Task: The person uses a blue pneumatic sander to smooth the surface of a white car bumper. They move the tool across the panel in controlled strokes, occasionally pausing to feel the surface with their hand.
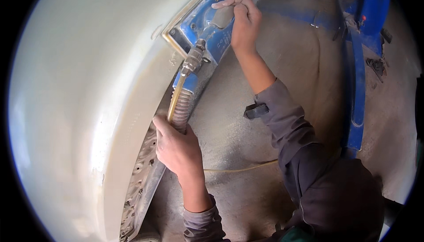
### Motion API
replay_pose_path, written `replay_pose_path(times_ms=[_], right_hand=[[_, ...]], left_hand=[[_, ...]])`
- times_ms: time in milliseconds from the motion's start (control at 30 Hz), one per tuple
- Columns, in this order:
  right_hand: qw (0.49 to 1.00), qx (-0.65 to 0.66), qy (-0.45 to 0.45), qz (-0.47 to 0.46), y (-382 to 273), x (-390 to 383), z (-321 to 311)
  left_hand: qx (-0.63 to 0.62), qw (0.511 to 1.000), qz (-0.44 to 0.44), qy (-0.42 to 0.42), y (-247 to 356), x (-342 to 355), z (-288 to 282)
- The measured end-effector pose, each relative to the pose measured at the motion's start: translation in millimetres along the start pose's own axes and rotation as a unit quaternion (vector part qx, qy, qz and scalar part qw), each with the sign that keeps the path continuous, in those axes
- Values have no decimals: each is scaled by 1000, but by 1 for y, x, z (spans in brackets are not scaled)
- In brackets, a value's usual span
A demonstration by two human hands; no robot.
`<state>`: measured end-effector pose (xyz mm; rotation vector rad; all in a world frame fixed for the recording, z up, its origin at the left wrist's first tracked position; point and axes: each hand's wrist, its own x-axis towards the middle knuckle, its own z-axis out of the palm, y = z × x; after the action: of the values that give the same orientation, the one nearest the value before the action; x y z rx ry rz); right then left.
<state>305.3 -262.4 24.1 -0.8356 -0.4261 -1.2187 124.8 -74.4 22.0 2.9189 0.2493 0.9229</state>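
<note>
A dusty blue air-powered sander [217, 44] rests against the edge of a large curved pale panel [75, 83]. My right hand [243, 23] is closed over the grey grip on the sander's top. A metal coupler [193, 59] joins the tool to a thin yellow air hose [176, 93], with a ribbed hose [181, 108] running beside it. My left hand [176, 147] is wrapped round the ribbed hose and the air hose, below the tool.
A perforated metal flange [139, 176] runs along the panel's lower edge. At the right stands blue metal equipment [372, 8] with a long upright bar [355, 109]. The dusty floor [291, 56] has a thin hose [238, 169] lying across it.
</note>
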Motion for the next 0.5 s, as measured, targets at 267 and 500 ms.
replay_pose_path(times_ms=[267, 500], right_hand=[[997, -75, 33, -4, 21, 30, -29], [996, -43, -63, -50, -18, -35, 22]], left_hand=[[-52, 996, 65, -23, 26, 23, 9], [-61, 997, -53, -2, -32, -32, -8]])
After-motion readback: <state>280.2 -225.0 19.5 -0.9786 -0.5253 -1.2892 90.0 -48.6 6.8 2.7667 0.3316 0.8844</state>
